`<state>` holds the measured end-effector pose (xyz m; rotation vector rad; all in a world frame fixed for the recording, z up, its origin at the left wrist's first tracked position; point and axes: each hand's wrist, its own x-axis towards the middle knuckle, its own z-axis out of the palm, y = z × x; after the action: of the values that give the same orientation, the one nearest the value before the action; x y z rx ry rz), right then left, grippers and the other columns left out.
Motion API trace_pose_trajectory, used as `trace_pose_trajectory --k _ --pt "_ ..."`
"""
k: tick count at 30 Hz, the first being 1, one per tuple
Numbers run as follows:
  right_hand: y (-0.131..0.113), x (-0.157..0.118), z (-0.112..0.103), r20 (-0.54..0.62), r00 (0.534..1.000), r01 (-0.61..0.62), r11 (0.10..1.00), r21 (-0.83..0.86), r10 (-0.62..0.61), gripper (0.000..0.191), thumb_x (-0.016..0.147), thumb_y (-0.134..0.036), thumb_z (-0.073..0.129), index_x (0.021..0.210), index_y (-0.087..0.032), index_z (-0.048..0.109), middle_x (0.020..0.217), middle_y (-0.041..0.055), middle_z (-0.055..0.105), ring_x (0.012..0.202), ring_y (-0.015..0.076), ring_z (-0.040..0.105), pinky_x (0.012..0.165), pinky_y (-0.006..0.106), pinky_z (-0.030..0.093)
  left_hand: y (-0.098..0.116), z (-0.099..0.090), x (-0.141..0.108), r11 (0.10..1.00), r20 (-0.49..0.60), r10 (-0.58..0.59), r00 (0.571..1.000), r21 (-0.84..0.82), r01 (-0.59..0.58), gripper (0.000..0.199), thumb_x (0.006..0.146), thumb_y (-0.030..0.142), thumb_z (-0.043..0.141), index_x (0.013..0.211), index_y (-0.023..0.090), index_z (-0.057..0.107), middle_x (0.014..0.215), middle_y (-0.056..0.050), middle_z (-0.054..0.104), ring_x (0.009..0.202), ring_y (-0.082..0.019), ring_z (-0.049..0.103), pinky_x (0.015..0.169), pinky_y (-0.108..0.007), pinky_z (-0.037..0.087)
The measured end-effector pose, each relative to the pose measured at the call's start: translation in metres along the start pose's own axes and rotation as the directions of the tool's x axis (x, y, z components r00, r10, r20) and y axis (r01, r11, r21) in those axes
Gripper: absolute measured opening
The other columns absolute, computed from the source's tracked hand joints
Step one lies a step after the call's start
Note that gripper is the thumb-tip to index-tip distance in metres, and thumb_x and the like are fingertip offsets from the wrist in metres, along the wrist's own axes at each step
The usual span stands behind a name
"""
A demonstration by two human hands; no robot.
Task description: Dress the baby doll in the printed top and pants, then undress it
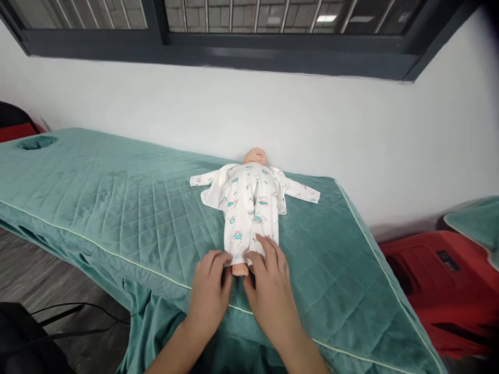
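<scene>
On the green quilted bed (319, 249), near its right-hand end, the doll (255, 156) lies with its head by the wall (370, 130) and its feet toward you. Patterned white trousers (244, 208) stretch down its front, and a bare foot (240, 269) shows below the hems. A white top (214, 195) spreads out from under the trousers, its printed sleeves reaching to both sides.

Your left hand (210, 280) is at the left trouser hem, fingers bent together with their tips on the cloth and the thumb set apart near the foot; you cannot tell from here whether it pinches the fabric. Your right hand (268, 272) lies over the right lower leg of the trousers, fingers slightly spread and curled, thumb beside the foot; its grip cannot be told either.

Far to your left, the bed has a round opening (38, 142). Beyond the wall's white stretch sits a dark window frame (273, 54) with metal bars (257, 18). To your right stands a red plastic object (429, 280), with green cloth (475, 223) above it.
</scene>
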<state>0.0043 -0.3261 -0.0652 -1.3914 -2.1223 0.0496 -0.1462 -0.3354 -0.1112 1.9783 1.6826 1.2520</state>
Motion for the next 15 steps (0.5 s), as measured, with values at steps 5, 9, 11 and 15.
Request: trace_pose_trajectory --k 5,9,11,15 --pt "0.007 0.01 0.004 -0.012 1.0 0.027 0.998 -0.049 -0.027 0.015 0.087 -0.009 0.054 0.095 -0.02 0.062 0.143 0.0136 0.049 0.137 0.0362 0.037 0.104 0.063 0.04 0.007 -0.008 0.011 0.986 0.021 -0.039 0.999 -0.162 0.042 0.016 0.095 0.016 0.047 0.103 0.02 0.059 0.102 -0.005 0.061 0.094 -0.018 0.06 0.083 -0.035 0.051" --pt "0.002 0.009 -0.012 -0.074 0.992 0.1 0.995 0.019 -0.098 0.017 0.089 -0.01 0.052 0.096 -0.022 0.062 0.136 0.0107 0.056 0.136 0.0326 0.039 0.106 0.06 0.041 0.013 -0.02 0.006 0.98 -0.058 -0.033 0.998 -0.199 0.021 0.014 0.096 0.019 0.046 0.1 0.021 0.059 0.098 -0.004 0.062 0.092 -0.016 0.061 0.08 -0.031 0.05" --pt "-0.003 0.007 -0.018 -0.092 0.986 0.141 0.989 0.039 -0.137 0.019 0.087 -0.009 0.052 0.097 -0.022 0.062 0.133 0.0097 0.058 0.135 0.0319 0.04 0.108 0.06 0.04 0.014 -0.024 0.0 0.979 -0.093 -0.035 0.995 -0.202 0.015 0.013 0.096 0.021 0.047 0.1 0.021 0.059 0.097 -0.004 0.062 0.091 -0.017 0.061 0.08 -0.031 0.05" --pt "-0.01 0.004 -0.019 -0.059 0.984 0.172 0.984 0.053 -0.169 0.02 0.086 -0.006 0.051 0.097 -0.02 0.062 0.129 0.0098 0.06 0.132 0.0302 0.043 0.109 0.059 0.04 0.007 -0.021 -0.009 0.975 -0.091 -0.101 0.991 -0.208 0.08 0.012 0.097 0.024 0.047 0.099 0.021 0.059 0.095 -0.004 0.062 0.089 -0.017 0.06 0.078 -0.032 0.049"
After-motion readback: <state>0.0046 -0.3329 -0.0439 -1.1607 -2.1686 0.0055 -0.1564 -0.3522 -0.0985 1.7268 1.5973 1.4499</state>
